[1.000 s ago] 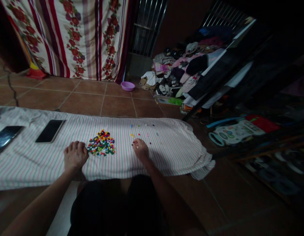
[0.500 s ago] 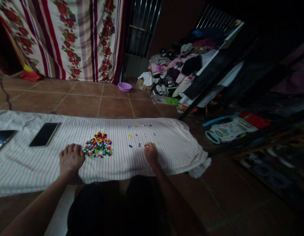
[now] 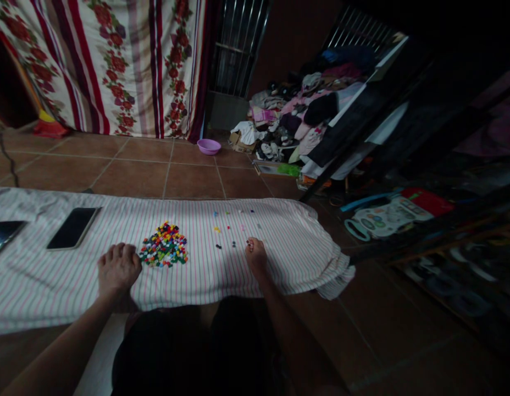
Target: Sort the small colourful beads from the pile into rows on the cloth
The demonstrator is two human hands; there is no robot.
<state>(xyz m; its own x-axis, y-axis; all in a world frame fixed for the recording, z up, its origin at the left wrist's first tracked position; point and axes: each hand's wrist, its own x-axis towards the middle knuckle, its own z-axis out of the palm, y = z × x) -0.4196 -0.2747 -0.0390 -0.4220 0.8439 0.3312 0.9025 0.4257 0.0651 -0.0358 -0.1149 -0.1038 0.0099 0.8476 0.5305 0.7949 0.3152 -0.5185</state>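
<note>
A heap of small coloured pieces lies on the striped cloth. My left hand rests on the cloth just left of the heap, its fingers curled and pressed together; whatever may be under them is hidden. To the right of the heap, small pieces sit in spaced groups, among them yellow ones, a red one, pink ones and black ones. My right hand is closed beside the dark grey pieces, with tiny dark and light bits at its fingertips, too small to name.
Two phones lie at the left, one whole and one cut by the frame edge. A purple basin stands on the tiled floor beyond the cloth. Piled clothes and a dark slanted post are at the right.
My right hand has shifted slightly to the right, and dark bits now show at its fingertips. My left hand stays in nearly the same place.
</note>
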